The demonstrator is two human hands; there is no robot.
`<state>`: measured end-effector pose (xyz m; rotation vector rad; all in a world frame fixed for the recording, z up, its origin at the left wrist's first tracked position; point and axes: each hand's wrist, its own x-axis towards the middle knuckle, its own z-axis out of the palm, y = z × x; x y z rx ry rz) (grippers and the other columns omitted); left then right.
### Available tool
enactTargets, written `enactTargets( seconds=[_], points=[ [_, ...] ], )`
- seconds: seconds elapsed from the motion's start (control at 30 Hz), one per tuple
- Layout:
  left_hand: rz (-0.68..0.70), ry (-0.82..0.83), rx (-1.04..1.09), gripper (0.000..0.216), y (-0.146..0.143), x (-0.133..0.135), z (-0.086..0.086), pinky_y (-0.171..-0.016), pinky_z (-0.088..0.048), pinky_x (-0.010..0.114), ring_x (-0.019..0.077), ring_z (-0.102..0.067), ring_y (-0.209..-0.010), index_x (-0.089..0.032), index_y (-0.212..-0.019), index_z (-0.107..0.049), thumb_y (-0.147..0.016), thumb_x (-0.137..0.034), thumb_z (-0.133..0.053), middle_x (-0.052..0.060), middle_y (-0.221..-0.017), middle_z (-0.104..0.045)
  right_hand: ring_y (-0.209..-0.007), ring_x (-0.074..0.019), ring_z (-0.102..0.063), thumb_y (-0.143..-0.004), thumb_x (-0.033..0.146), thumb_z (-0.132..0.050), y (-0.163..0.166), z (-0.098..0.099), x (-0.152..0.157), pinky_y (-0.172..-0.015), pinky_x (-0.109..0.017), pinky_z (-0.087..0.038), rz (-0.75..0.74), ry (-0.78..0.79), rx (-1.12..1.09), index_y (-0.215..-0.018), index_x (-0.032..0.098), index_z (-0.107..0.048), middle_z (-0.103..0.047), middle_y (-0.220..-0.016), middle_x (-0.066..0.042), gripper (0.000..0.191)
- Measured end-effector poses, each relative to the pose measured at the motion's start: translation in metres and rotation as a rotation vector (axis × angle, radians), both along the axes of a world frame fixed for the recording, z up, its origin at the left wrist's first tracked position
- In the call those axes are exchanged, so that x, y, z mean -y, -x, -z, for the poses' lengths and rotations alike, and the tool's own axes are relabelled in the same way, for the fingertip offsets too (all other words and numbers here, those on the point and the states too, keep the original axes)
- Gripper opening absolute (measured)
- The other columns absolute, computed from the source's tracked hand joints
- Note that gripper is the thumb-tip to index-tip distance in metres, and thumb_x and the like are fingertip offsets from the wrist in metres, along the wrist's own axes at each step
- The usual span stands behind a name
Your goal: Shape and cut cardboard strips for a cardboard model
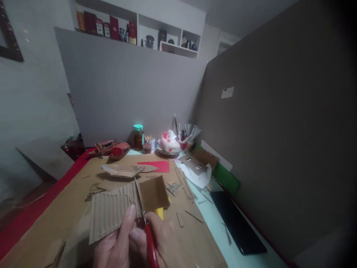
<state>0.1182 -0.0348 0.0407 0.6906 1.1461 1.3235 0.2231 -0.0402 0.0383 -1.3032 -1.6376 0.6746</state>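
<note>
The left hand (117,242) pinches a ribbed brown corrugated cardboard sheet (114,210), thumb up. The right hand (164,242) grips red-handled scissors (145,223), blades in the sheet. A white cup (184,143) holds pens.

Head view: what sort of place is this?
Probably a home craft desk for cardboard model-making. The hands cut a corrugated cardboard piece with red-handled scissors; a small cardboard boat and a cup of pens sit behind.

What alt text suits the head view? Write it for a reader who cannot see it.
Two hands cut a sheet of corrugated cardboard: the left hand holds it while the right hand works red-handled scissors through it. Beyond, on the cardboard-covered table, lie a cardboard boat model, red paper and a black tablet.
</note>
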Motion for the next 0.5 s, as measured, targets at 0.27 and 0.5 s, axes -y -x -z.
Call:
enactTargets(
  seconds=[0.27, 0.5],
  points=[
    [0.081, -0.014, 0.046, 0.041, 0.004, -0.008, 0.006, -0.058, -0.053, 0.022, 0.0154, -0.054, -0.059, -0.018, -0.063, -0.065, -0.067, -0.055, -0.081, 0.001, -0.062, -0.059, -0.059, -0.0172, -0.057, -0.089, 0.068, -0.046, 0.000, -0.008, -0.002, -0.050, -0.024, -0.039, 0.011, 0.141, 0.140, -0.075, 0.019, -0.060, -0.059, -0.066, -0.004, 0.053],
    [-0.103, -0.048, -0.044, 0.036, 0.017, -0.001, 0.021, -0.060, -0.053, 0.016, 0.0158, -0.059, -0.069, -0.017, -0.069, -0.073, -0.061, -0.049, -0.087, 0.001, -0.063, -0.063, -0.058, -0.0123, -0.058, -0.102, 0.044, -0.041, -0.054, -0.036, -0.018, -0.053, -0.021, -0.040, 0.082, 0.117, 0.341, -0.083, 0.018, -0.057, -0.062, -0.067, 0.000, 0.036]
  ],
)
